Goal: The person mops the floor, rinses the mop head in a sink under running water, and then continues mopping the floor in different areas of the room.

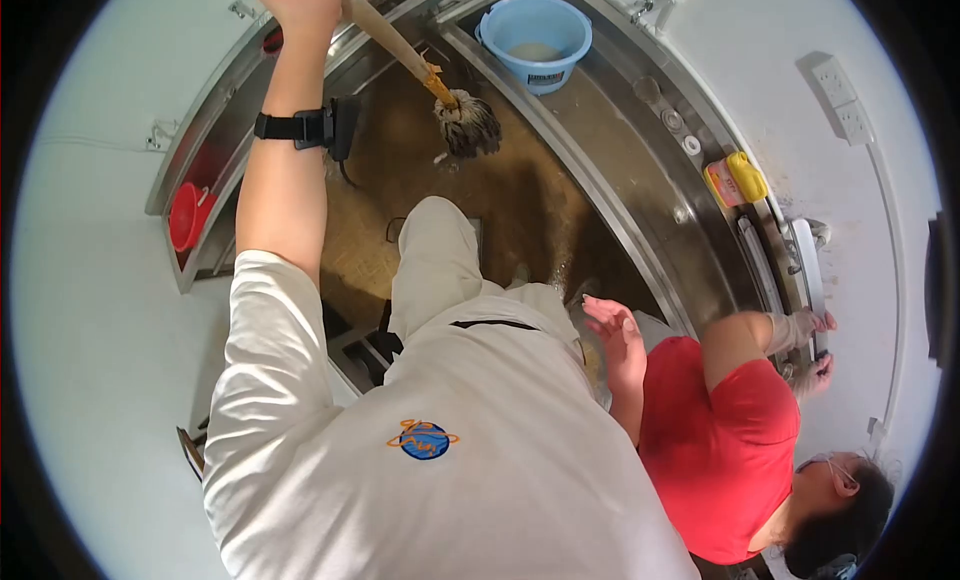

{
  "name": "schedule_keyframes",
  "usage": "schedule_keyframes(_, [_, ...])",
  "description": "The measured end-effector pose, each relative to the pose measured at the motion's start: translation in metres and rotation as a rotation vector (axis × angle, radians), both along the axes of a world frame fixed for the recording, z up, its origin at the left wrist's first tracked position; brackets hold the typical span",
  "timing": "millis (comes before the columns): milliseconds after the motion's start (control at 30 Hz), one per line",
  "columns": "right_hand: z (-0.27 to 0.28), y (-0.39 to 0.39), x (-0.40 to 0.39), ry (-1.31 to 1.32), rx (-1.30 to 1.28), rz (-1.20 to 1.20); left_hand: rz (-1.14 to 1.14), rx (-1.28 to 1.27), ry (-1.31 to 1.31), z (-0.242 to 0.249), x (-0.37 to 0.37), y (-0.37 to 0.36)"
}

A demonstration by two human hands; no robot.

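At the top edge, my left hand [302,2] is closed around the wooden handle [388,35] of a mop. The handle slants down to the right, with orange wrapping near its lower end. Its grey, stringy mop head [470,125] hangs over the brown wet-looking floor [400,145]. My right hand [615,335] is beside my hip, fingers apart and holding nothing. It is close to the red shirt of another person.
The other person [715,450] stands at the right, gloved hands near a white board at the wall. A metal counter [640,160] bears a blue bucket [537,42] and a yellow jug [737,180]. A red basin [187,217] sits at the left.
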State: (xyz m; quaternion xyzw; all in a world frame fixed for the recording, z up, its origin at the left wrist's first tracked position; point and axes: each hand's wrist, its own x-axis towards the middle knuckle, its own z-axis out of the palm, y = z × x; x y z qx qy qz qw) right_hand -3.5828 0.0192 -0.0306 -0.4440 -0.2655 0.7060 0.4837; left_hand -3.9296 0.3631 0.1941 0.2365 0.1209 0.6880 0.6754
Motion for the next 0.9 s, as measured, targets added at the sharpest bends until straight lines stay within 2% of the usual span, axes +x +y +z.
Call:
schedule_keyframes(67, [-0.004,0.016,-0.014,0.016,-0.008,-0.052,0.801,0.222,0.842,0.003,0.003,0.032])
schedule_keyframes(233, [-0.017,0.077,-0.062,-0.114,-0.003,-0.116,0.761,0.274,0.886,0.027,-0.040,0.071])
schedule_keyframes(333, [-0.024,0.139,-0.105,-0.032,0.001,-0.084,0.743,0.294,0.858,0.040,-0.072,0.097])
schedule_keyframes(367, [-0.026,0.165,-0.125,0.071,-0.047,-0.042,0.720,0.289,0.853,0.043,-0.086,0.102])
schedule_keyframes(433, [-0.018,0.231,-0.185,0.068,-0.049,0.132,0.707,0.292,0.841,0.050,-0.115,0.120])
schedule_keyframes(567, [0.007,0.359,-0.345,0.378,-0.082,0.394,0.580,0.328,0.765,0.058,-0.187,0.149])
schedule_keyframes(600, [0.009,0.384,-0.385,0.369,-0.070,0.384,0.553,0.362,0.733,0.056,-0.208,0.155])
schedule_keyframes(633, [0.013,0.408,-0.424,0.579,-0.120,0.447,0.528,0.392,0.702,0.055,-0.226,0.160])
schedule_keyframes(667, [0.020,0.433,-0.461,0.788,-0.169,0.520,0.589,0.342,0.805,0.056,-0.238,0.164])
schedule_keyframes(700, [0.033,0.449,-0.495,0.784,-0.260,0.428,0.656,0.281,0.907,0.057,-0.255,0.171])
schedule_keyframes(733, [0.034,0.465,-0.518,0.771,-0.283,0.435,0.362,0.173,0.709,0.055,-0.275,0.182])
schedule_keyframes(767, [0.032,0.477,-0.537,0.988,-0.332,0.357,0.332,0.431,0.742,0.046,-0.291,0.189])
schedule_keyframes(800, [0.032,0.484,-0.551,1.206,-0.366,0.259,0.275,0.289,0.786,0.055,-0.299,0.188])
schedule_keyframes(833, [0.035,0.492,-0.565,1.215,-0.351,0.149,0.216,0.260,0.742,0.061,-0.316,0.194])
schedule_keyframes(900, [0.044,0.514,-0.575,1.257,-0.334,0.128,0.133,0.244,0.699,0.065,-0.338,0.221])
